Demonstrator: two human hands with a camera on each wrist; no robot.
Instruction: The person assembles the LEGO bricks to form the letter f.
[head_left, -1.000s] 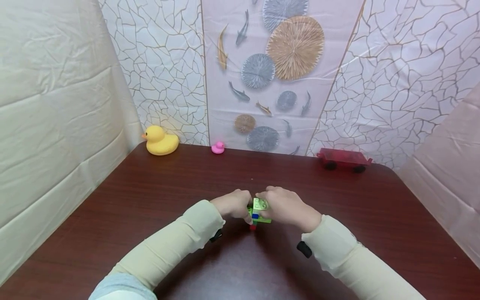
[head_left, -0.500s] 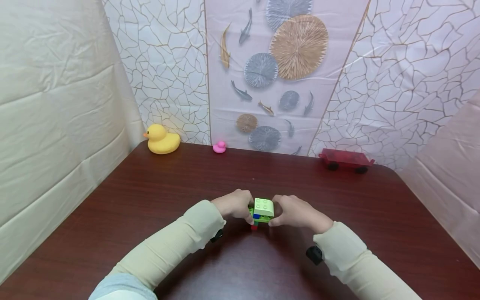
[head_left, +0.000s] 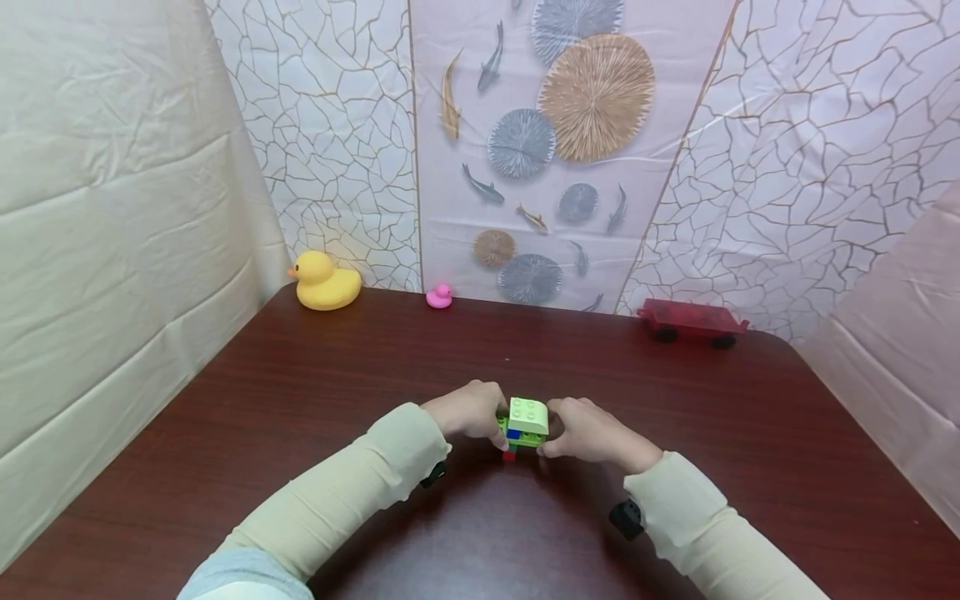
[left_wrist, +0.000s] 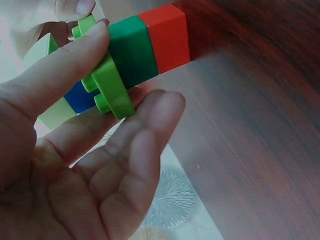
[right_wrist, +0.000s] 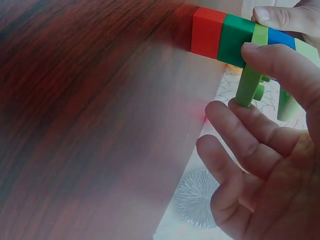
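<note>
A small tower of toy building bricks stands upright on the table between both hands. From the bottom it has a red brick (left_wrist: 172, 40), a dark green brick (left_wrist: 132, 50), a wider lime green plate (left_wrist: 116, 87), a blue brick (left_wrist: 80, 98) and a pale green curved brick (head_left: 528, 414) on top. My left hand (head_left: 468, 408) grips the tower from the left, thumb across the plate. From the other side my right hand (head_left: 596, 429) pinches the plate's right end between thumb and a finger, its other fingers loosely bent.
Along the back edge of the dark wooden table (head_left: 360, 367) sit a yellow rubber duck (head_left: 327, 283), a small pink duck (head_left: 439, 296) and a red toy wagon (head_left: 692, 321). A patterned cloth (head_left: 480, 208) hangs behind them.
My right hand has moved right, off the pale green curved brick and down to the plate's right end, uncovering the top. My left hand keeps its grip.
</note>
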